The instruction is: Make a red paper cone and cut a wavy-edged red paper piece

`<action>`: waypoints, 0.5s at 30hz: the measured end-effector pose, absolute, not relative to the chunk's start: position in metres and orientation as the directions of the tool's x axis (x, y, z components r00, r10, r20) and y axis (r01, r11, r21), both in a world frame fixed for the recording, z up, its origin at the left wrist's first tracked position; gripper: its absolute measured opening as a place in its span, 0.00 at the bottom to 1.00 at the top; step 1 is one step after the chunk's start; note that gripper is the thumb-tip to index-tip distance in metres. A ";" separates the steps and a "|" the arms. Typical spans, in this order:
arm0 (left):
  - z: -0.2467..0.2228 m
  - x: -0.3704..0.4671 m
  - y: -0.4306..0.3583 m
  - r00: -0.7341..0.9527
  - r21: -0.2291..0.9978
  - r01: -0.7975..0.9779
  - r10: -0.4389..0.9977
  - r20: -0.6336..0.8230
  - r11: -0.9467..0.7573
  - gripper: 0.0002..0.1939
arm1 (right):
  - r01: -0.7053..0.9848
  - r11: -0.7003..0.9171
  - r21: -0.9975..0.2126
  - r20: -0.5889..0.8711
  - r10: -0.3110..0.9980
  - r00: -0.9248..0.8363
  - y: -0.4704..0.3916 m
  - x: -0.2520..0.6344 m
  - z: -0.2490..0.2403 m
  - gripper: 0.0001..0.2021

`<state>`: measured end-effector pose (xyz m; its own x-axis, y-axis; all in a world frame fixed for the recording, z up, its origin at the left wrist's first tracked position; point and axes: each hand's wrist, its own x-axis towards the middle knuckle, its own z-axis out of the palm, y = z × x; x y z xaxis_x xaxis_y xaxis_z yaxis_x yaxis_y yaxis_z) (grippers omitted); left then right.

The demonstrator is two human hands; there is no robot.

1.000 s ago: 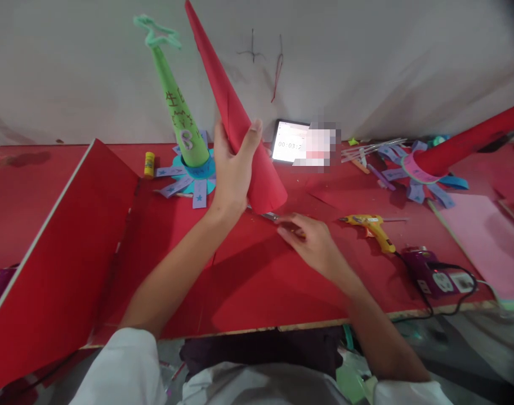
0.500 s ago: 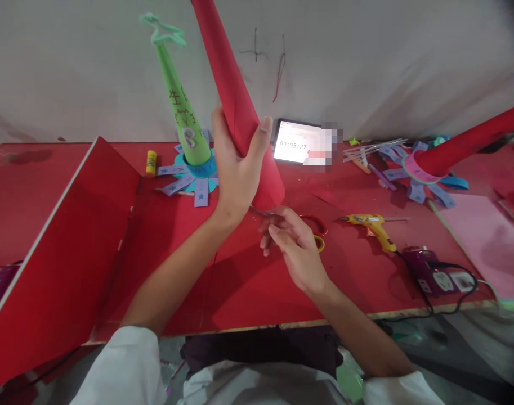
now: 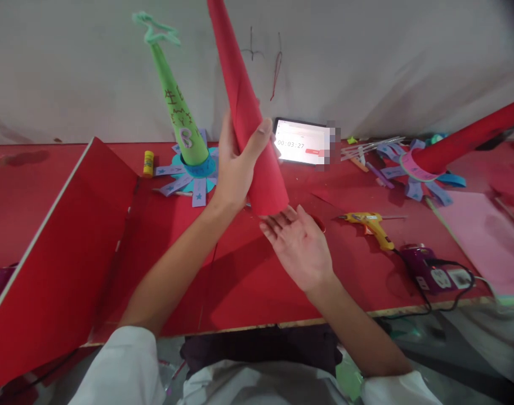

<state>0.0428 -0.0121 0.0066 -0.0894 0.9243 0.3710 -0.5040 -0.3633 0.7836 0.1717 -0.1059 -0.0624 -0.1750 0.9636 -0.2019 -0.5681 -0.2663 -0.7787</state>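
Left hand [image 3: 236,173] was wrapped round the red cone [image 3: 245,109], tilted above the table [image 3: 252,292], prob to steady it; right hand [image 3: 302,247] was palm-up, fingers loose, nothing gripped, by its base

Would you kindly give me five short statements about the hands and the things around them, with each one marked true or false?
1. The left hand grips the red cone. True.
2. The right hand is clenched around the yellow glue gun. False: the right hand is open, palm up, at the cone's wide lower end, and the yellow glue gun lies on the table to its right.
3. The green cone bears a letter B. True.
4. The tablet's screen reads 00:15:40. False: the tablet shows 00:03:27.
5. The small yellow container stands to the left of the green cone. True.
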 end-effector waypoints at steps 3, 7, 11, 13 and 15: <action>0.004 0.042 -0.011 -0.002 0.818 -0.474 0.930 0.369 -0.326 0.19 | -0.628 -0.282 -0.725 -0.223 0.959 -0.173 -0.110 0.175 -0.051 0.19; 0.000 0.041 -0.004 0.002 0.830 -0.386 0.900 0.437 -0.402 0.27 | -0.727 -0.307 -0.614 -0.271 0.947 -0.171 -0.119 0.175 -0.037 0.21; -0.003 0.038 0.002 0.024 0.813 -0.320 0.853 0.521 -0.487 0.30 | -0.773 -0.297 -0.561 -0.262 0.949 -0.174 -0.126 0.176 -0.029 0.22; -0.004 0.036 0.002 0.041 0.814 -0.295 0.845 0.534 -0.500 0.29 | -0.781 -0.294 -0.551 -0.255 0.950 -0.178 -0.128 0.176 -0.027 0.22; -0.005 0.036 0.002 0.060 0.816 -0.280 0.839 0.541 -0.506 0.29 | -0.776 -0.289 -0.560 -0.246 0.953 -0.178 -0.130 0.177 -0.025 0.22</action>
<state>0.0356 0.0018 -0.0049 0.0605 0.8387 0.5412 -0.2801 -0.5061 0.8157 0.1770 -0.1296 -0.0251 -0.1777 0.9529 -0.2456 -0.7762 -0.2892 -0.5602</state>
